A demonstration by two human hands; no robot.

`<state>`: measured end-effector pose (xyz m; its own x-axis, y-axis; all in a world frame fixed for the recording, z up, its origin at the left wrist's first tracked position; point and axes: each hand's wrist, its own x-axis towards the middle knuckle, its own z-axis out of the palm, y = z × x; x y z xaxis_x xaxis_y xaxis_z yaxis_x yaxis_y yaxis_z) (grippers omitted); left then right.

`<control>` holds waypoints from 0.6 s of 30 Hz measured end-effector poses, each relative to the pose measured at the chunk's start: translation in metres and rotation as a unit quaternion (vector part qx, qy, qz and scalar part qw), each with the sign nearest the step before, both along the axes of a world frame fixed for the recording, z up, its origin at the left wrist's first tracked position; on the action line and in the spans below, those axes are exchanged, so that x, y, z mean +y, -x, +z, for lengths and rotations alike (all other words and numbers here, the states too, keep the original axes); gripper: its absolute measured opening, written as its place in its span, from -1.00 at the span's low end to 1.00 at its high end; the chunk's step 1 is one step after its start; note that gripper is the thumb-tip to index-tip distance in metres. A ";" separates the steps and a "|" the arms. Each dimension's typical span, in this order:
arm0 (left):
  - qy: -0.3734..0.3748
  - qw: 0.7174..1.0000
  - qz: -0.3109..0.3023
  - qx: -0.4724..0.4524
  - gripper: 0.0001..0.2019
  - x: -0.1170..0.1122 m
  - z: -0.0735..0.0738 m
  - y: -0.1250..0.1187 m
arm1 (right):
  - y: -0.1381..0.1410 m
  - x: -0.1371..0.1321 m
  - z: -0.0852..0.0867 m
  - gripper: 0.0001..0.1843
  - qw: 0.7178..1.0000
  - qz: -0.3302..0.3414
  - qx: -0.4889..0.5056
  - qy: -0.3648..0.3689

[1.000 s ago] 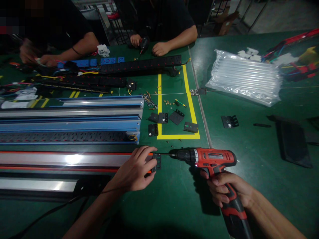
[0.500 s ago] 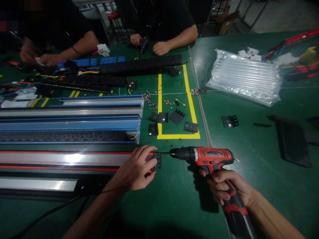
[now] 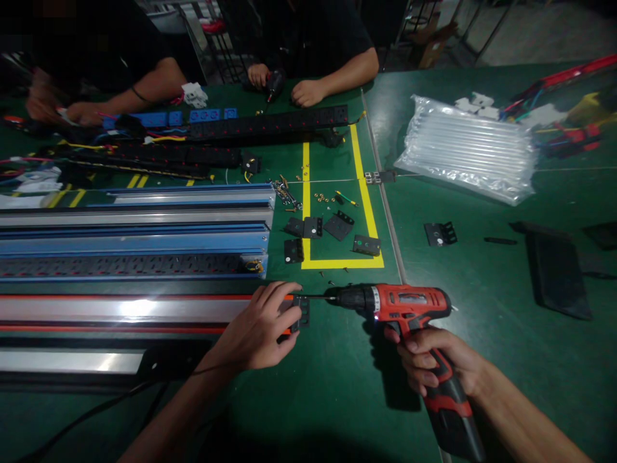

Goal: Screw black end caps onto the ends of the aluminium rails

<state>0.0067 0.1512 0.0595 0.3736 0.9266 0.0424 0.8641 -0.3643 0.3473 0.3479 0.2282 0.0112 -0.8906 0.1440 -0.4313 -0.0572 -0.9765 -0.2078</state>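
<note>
My right hand (image 3: 436, 363) is wrapped round the grip of a red and black cordless drill (image 3: 409, 307). The drill's bit points left into a small black end bracket (image 3: 303, 313). That bracket sits at the right end of a long orange-edged metal rail (image 3: 120, 312) lying across the green table. My left hand (image 3: 263, 328) is closed over the rail's end, with fingers pressing the bracket in place. The drill's work light glows at its nose.
Blue and silver rails (image 3: 135, 238) lie behind the orange one. Several black brackets (image 3: 337, 228) and loose screws (image 3: 289, 193) lie in a yellow-taped rectangle. A bubble-wrap pack (image 3: 467, 151) lies at the right, and a dark pad (image 3: 554, 270) lies nearer. Two other people work opposite with power strips (image 3: 270, 122).
The view has shifted slightly; the drill and both hands keep almost the same pose against the bracket.
</note>
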 end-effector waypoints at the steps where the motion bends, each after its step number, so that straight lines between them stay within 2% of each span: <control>1: 0.000 1.000 0.001 0.000 -0.87 0.000 0.000 0.000 | 0.000 0.000 0.000 -0.79 1.000 0.001 -0.002 0.000; 18: 0.009 1.000 0.002 0.008 -0.88 0.000 0.001 0.001 | 0.002 0.000 0.001 -0.78 1.000 0.004 -0.003 0.013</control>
